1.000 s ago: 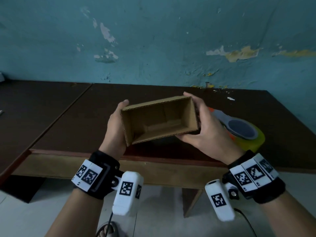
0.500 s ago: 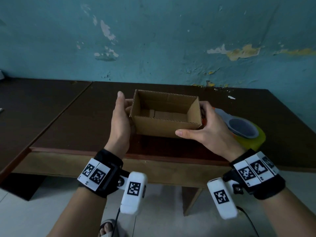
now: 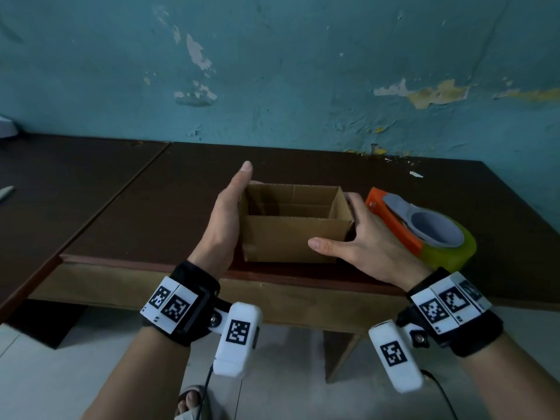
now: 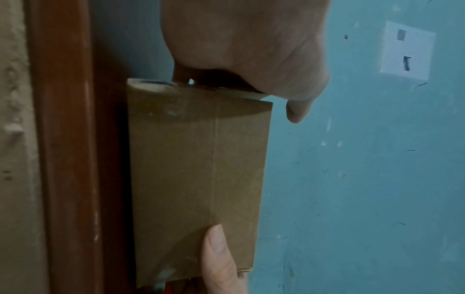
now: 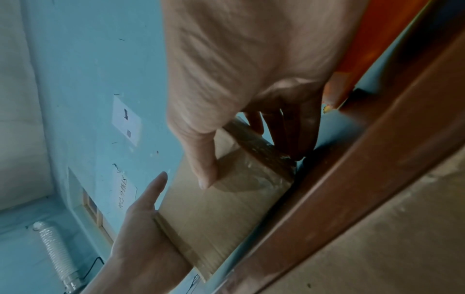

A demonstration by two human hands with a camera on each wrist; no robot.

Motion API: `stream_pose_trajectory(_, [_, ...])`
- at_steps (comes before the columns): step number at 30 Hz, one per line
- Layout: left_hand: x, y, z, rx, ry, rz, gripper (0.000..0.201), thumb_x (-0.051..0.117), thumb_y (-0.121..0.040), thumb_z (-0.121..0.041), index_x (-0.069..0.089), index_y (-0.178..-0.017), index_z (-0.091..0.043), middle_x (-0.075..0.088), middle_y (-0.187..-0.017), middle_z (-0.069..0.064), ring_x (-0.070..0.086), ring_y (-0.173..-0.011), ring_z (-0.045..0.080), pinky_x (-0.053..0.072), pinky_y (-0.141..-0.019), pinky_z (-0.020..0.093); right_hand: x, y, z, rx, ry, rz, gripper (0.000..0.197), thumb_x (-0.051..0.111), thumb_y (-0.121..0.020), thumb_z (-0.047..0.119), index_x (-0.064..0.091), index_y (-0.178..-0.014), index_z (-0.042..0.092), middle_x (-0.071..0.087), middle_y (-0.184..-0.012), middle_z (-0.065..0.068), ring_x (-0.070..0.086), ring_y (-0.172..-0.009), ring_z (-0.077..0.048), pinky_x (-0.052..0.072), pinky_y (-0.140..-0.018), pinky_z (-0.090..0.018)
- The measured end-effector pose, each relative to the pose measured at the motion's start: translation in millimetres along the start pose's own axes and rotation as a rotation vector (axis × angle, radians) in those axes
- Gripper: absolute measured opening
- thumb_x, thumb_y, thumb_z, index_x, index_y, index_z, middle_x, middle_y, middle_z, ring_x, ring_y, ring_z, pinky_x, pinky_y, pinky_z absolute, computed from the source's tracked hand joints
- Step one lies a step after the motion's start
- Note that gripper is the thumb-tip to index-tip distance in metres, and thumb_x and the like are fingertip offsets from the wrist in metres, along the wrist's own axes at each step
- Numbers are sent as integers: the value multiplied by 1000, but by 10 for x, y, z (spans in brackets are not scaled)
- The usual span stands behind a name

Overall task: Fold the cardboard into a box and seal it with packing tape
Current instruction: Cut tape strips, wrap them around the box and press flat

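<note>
A brown cardboard box [image 3: 291,237] stands upright with its top open on the dark table [image 3: 145,213], close to the front edge. My left hand [image 3: 224,219] lies flat against the box's left end with the thumb straight up and clear of it; its fingers are hidden. My right hand [image 3: 363,247] grips the front right corner, thumb on the front face, fingers along the right end. In the left wrist view the box [image 4: 196,169] shows shiny clear tape by its bottom edge. The right wrist view shows the box [image 5: 214,208] under my right hand [image 5: 239,69].
An orange tape dispenser with a yellowish roll [image 3: 424,231] lies on the table just right of my right hand. The table's front edge [image 3: 151,263] runs right below the box. A blue wall stands behind. A second dark table [image 3: 60,177] adjoins on the left.
The box was held tilted in the air with its opening towards me; it has turned upright and come down onto the table. Both hands stayed at its ends.
</note>
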State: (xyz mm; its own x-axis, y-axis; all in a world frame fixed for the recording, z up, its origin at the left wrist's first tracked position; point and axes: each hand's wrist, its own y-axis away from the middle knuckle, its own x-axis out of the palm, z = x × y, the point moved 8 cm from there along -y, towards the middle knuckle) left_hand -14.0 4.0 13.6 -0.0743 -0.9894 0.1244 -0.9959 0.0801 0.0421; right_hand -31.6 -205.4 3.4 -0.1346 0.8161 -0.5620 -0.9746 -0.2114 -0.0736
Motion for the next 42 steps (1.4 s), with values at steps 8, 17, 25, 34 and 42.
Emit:
stream_pose_trajectory(8, [-114,-52,22,25,8,-78,59,45,-101,-67,69,-94,-14,75,-92,11,70,-84,29,55,-84,49,-166,39,136,-59,-16,-105,108,71,-70,76,20,-158,39,41,-159,6,44,-143,-10,38,-119,-42])
stream_pose_trajectory(17, [90,-65,91,-23,-22,123,51,50,-98,-65,79,-83,-25,77,-93,11,73,-85,26,54,-86,47,-269,52,227,-51,71,-115,86,72,-74,65,40,-148,33,48,-127,25,46,-121,10,43,-96,-23])
stream_pose_trajectory(25, [117,-79,123,-53,52,106,59,53,-92,-70,69,-105,-15,73,-99,11,70,-89,30,55,-81,46,-335,83,253,-44,98,-119,78,73,-68,69,54,-134,32,59,-123,20,55,-117,3,48,-90,-24])
stream_pose_trajectory(34, [86,-53,113,-39,228,-68,76,37,-101,-72,63,-132,-7,76,-124,11,74,-115,32,61,-95,51,-329,70,250,-61,155,-131,84,68,-65,79,52,-134,33,58,-122,21,55,-114,3,51,-91,-27])
stream_pose_trajectory(42, [-20,-125,96,23,226,-104,77,36,-101,-72,63,-131,-7,76,-125,12,72,-115,34,59,-91,50,-421,88,244,-83,56,-148,70,62,-82,67,50,-138,28,59,-128,14,59,-116,2,47,-93,-21])
